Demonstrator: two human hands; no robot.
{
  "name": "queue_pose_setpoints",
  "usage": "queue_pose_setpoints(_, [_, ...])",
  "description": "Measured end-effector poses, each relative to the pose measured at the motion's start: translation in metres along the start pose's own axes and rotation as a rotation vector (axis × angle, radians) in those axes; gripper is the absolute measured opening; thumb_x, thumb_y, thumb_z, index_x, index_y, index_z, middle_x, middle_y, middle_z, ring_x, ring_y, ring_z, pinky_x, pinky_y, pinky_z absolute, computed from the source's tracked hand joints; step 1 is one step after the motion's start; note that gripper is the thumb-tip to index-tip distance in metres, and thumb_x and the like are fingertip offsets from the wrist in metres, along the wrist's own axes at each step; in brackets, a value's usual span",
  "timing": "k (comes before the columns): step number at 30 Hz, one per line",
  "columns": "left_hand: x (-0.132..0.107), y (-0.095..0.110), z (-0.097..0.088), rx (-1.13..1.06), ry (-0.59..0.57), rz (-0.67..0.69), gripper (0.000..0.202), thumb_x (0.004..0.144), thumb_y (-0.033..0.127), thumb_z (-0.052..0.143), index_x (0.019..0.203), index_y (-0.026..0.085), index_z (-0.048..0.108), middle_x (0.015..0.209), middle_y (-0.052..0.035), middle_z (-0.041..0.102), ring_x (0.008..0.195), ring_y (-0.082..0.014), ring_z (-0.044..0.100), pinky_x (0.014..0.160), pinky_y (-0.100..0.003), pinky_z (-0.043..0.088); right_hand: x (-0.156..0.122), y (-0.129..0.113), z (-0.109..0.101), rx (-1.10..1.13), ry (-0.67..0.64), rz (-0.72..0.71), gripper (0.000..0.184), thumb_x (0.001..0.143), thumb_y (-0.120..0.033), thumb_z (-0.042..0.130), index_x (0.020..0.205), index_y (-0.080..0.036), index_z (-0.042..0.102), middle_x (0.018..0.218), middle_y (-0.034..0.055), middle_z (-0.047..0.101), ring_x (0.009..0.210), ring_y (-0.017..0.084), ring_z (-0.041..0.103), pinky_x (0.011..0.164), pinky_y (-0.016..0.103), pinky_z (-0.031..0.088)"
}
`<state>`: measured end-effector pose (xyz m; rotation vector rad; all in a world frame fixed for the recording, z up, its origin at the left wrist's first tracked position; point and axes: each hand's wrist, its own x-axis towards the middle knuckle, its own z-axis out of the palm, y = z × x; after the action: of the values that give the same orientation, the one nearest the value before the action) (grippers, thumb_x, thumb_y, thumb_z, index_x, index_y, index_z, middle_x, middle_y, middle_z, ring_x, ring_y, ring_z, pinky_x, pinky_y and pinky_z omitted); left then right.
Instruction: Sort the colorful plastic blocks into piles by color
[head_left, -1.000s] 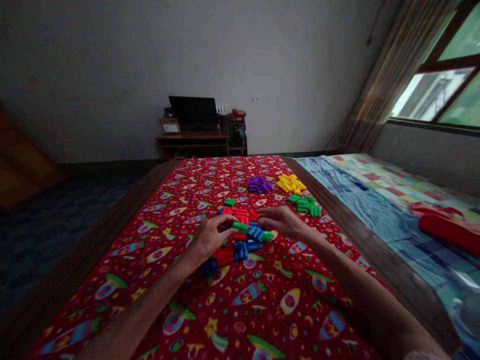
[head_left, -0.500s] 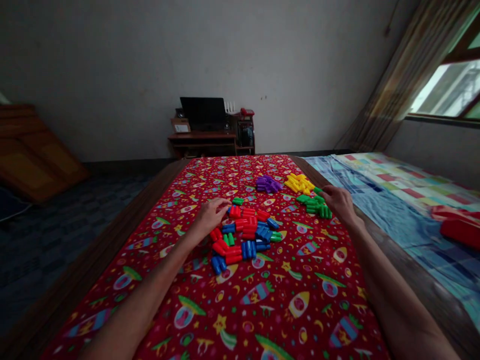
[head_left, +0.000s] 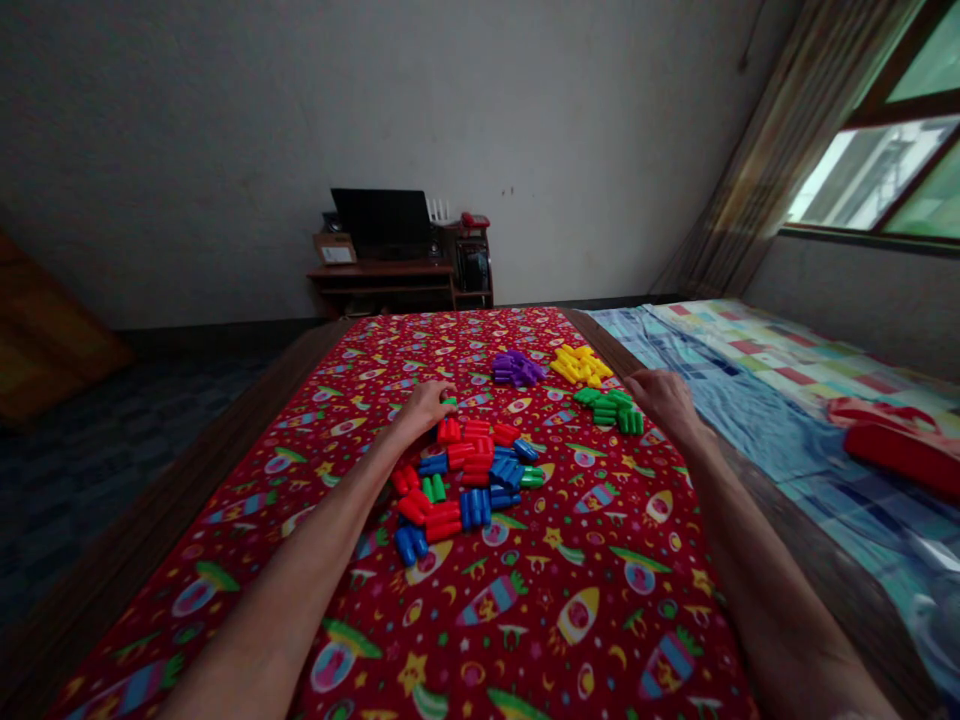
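Observation:
My left hand (head_left: 426,405) pinches a green block (head_left: 450,401) with its fingertips, just behind a mixed group of red blocks (head_left: 478,466), blue blocks (head_left: 475,508) and a few green ones. These plastic blocks look like short joined tubes. On the right, my right hand (head_left: 664,396) hovers beside a pile of green blocks (head_left: 609,408). Its fingers are loosely bent, and no block shows in them. Behind that pile lie yellow blocks (head_left: 580,366), with purple blocks (head_left: 517,368) to their left.
A red patterned cloth (head_left: 540,610) covers the table, whose dark wooden edge (head_left: 600,340) shows on the right. Beyond it is a bed with a blue checked cover (head_left: 795,480) and a red object (head_left: 900,455). A desk with a monitor (head_left: 382,222) stands at the far wall.
My left hand has closed on the lone green block behind the group. The green block at my right fingertips no longer shows there. The view has turned slightly right.

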<state>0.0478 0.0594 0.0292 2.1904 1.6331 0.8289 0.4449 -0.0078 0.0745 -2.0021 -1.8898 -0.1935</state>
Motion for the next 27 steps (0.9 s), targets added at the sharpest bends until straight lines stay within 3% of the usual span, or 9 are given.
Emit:
queue_pose_setpoints(3, [-0.009,0.010,-0.006,-0.166,0.109,-0.038,0.033,0.063,0.027,0.069,0.095,0.016,0.069,0.077,-0.0025,0.068,0.076,-0.0195,0.064,0.072,-0.031,0.052,-0.001,-0.011,-0.011,0.092,0.096,0.004,0.035,0.088,-0.030,0.044,0.084,-0.014,0.075,0.076,0.0113,0.072,0.068,0.019,0.061,0.060,0.027,0.037])
queue_pose_setpoints(5, [-0.020,0.028,-0.006,-0.347,0.129,-0.032,0.041,0.063,0.033,0.071,0.100,0.016,0.067,0.078,-0.0011,0.067,0.074,-0.0175,0.064,0.071,-0.030,0.053,-0.006,-0.029,-0.015,0.255,0.098,-0.088,0.037,0.089,-0.033,0.045,0.080,-0.012,0.075,0.068,0.0082,0.069,0.062,0.016,0.058,0.058,0.025,0.036])
queue_pose_setpoints(9, [-0.047,0.076,0.003,-0.532,0.023,0.053,0.049,0.065,0.039,0.075,0.108,0.018,0.064,0.080,-0.0004,0.066,0.075,-0.0173,0.066,0.072,-0.029,0.055,-0.031,-0.088,-0.010,0.695,-0.145,-0.430,0.043,0.091,-0.045,0.047,0.095,-0.011,0.074,0.075,0.0048,0.070,0.062,0.014,0.057,0.058,0.022,0.038])
queue_pose_setpoints(11, [-0.060,0.096,0.007,-0.524,-0.024,0.108,0.048,0.068,0.042,0.075,0.109,0.020,0.063,0.084,-0.0016,0.068,0.079,-0.0183,0.067,0.074,-0.030,0.056,-0.045,-0.115,-0.003,0.791,-0.230,-0.546,0.040,0.089,-0.044,0.053,0.107,-0.013,0.071,0.078,0.0040,0.071,0.062,0.013,0.057,0.059,0.022,0.039])
queue_pose_setpoints(13, [-0.070,0.106,0.008,-0.496,-0.052,0.143,0.046,0.071,0.042,0.074,0.110,0.021,0.062,0.088,-0.0027,0.070,0.083,-0.0194,0.068,0.077,-0.031,0.056,-0.053,-0.128,0.003,0.805,-0.249,-0.584,0.035,0.088,-0.038,0.055,0.108,-0.014,0.070,0.075,0.0032,0.070,0.060,0.012,0.056,0.058,0.021,0.038])
queue_pose_setpoints(17, [-0.084,0.100,0.002,-0.385,-0.079,0.195,0.035,0.075,0.032,0.069,0.108,0.021,0.063,0.096,-0.0036,0.071,0.090,-0.0206,0.068,0.083,-0.033,0.055,-0.041,-0.112,0.009,0.689,-0.247,-0.543,0.026,0.088,-0.028,0.051,0.091,-0.013,0.073,0.069,0.0028,0.068,0.057,0.011,0.054,0.057,0.021,0.035])
queue_pose_setpoints(21, [-0.092,0.080,-0.017,-0.179,-0.065,0.235,0.019,0.077,0.023,0.060,0.093,0.021,0.068,0.100,-0.0041,0.071,0.094,-0.0205,0.066,0.088,-0.032,0.051,-0.022,-0.077,0.013,0.343,-0.160,-0.379,0.025,0.087,-0.025,0.051,0.089,-0.014,0.073,0.071,0.0061,0.069,0.060,0.014,0.056,0.057,0.023,0.033])
queue_pose_setpoints(24, [-0.097,0.063,-0.038,-0.077,-0.206,0.189,0.016,0.074,0.024,0.059,0.086,0.022,0.070,0.090,-0.0028,0.072,0.085,-0.0203,0.067,0.081,-0.030,0.051,-0.017,-0.059,0.017,0.091,-0.134,-0.253,0.023,0.087,-0.024,0.051,0.089,-0.017,0.073,0.080,0.0102,0.071,0.070,0.017,0.061,0.059,0.025,0.034])
queue_pose_setpoints(27, [-0.104,0.047,-0.057,0.048,-0.349,0.125,0.018,0.070,0.025,0.062,0.085,0.022,0.071,0.089,-0.0023,0.072,0.083,-0.0211,0.067,0.077,-0.028,0.050,-0.016,-0.051,0.021,-0.017,-0.110,-0.150,0.023,0.087,-0.023,0.050,0.088,-0.017,0.072,0.088,0.0120,0.072,0.077,0.020,0.063,0.062,0.026,0.037])
